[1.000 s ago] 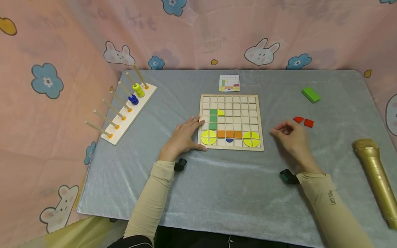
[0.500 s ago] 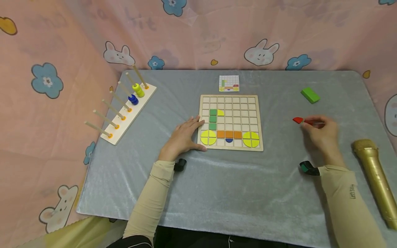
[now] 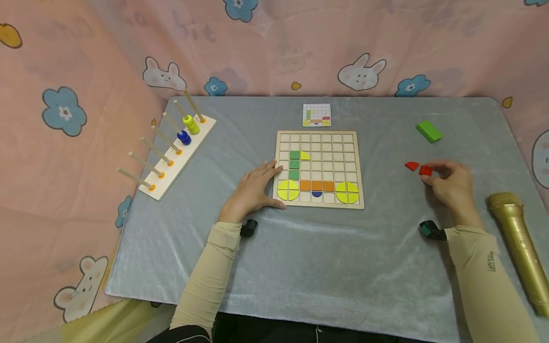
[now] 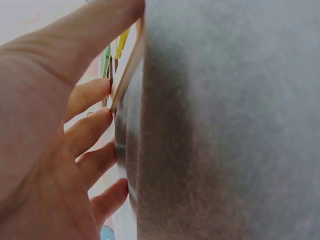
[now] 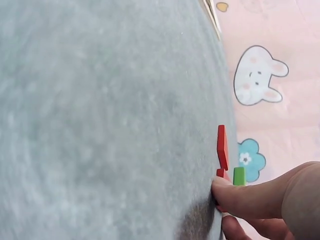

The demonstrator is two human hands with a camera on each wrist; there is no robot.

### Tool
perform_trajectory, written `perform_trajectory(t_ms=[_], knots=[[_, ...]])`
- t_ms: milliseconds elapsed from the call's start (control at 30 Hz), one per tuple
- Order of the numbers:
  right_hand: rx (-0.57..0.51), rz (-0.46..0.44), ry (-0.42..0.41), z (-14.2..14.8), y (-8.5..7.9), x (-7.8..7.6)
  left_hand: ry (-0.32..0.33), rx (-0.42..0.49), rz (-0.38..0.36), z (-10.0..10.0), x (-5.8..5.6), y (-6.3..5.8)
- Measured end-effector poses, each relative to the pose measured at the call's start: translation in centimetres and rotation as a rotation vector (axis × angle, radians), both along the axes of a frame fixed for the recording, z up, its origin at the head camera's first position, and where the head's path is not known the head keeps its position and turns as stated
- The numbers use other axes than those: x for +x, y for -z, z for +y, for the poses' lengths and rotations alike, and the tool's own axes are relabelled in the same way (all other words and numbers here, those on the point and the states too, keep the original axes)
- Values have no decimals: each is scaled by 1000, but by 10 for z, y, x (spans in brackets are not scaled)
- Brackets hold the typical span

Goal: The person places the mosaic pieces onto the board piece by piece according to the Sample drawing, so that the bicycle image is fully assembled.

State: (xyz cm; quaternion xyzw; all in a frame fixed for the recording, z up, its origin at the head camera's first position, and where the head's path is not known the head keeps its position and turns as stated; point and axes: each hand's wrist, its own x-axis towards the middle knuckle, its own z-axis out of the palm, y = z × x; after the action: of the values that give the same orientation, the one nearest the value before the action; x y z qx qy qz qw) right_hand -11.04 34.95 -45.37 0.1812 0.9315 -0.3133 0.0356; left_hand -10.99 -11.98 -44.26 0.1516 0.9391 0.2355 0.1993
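My right hand (image 3: pixel 452 186) is at a small red square tile (image 3: pixel 425 170) on the right of the table, its thumb and fingers pinching the tile's near side. In the right wrist view the thumb partly covers the red square. Just left of it lies a red quarter-circle tile (image 3: pixel 411 166), apart from the hand. My left hand (image 3: pixel 253 190) rests with spread fingers against the left edge of a wooden grid board (image 3: pixel 361 181). Green, orange, yellow and blue tiles sit in several of its cells.
Behind the board lies a small pattern card (image 3: pixel 317 115). A white peg rack (image 3: pixel 155 191) with blue and lime rings stands at the left. At the right are a green block (image 3: pixel 429 131) and a gold microphone (image 3: pixel 516 247). A pink curtain (image 3: pixel 266 57) hangs behind the table.
My right hand has moved right, from beside the board to the red square, and now grips it; the square has shifted very slightly. The left hand and board stay put.
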Motion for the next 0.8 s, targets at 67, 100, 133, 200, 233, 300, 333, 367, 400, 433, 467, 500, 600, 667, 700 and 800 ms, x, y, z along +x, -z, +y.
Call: perform_trajectory(t_ms=[67, 100, 133, 200, 233, 300, 333, 367, 400, 433, 467, 500, 600, 667, 700, 800], knots=[[1, -9, 6, 1, 0, -1, 0, 2, 5, 0, 0, 0], [1, -5, 7, 1, 1, 0, 1, 4, 7, 0, 0, 0], [2, 3, 12, 0, 1, 0, 1, 5, 9, 0, 0, 0], [20, 48, 29, -3, 2, 2, 0, 7, 12, 0, 0, 0], [26, 78, 37, -6, 2, 3, -1, 6, 11, 0, 0, 0], [41, 147, 57, -13, 2, 5, -2, 6, 9, 0, 0, 0], [49, 183, 67, -17, 2, 5, -2, 5, 7, 0, 0, 0], [58, 213, 70, -20, 1, 6, -2, 5, 6, 0, 0, 0], [62, 232, 65, -24, 0, 6, -3, 4, 4, 0, 0, 0], [63, 249, 56, -27, -1, 6, -4, 4, 3, 0, 0, 0], [66, 267, 44, -30, -2, 6, -4, 4, 2, 0, -1, 0], [65, 280, 30, -33, -3, 6, -4, 3, 2, 0, -1, 0], [52, 300, -10, -42, -4, 6, -4, 1, 2, 0, -1, 0], [42, 318, -29, -47, -4, 5, -4, -1, 3, 0, -1, 0], [39, 323, -38, -49, -4, 5, -3, -2, 4, 0, -1, 0], [26, 350, -75, -57, -5, 3, -2, -4, 4, 0, -1, 0]])
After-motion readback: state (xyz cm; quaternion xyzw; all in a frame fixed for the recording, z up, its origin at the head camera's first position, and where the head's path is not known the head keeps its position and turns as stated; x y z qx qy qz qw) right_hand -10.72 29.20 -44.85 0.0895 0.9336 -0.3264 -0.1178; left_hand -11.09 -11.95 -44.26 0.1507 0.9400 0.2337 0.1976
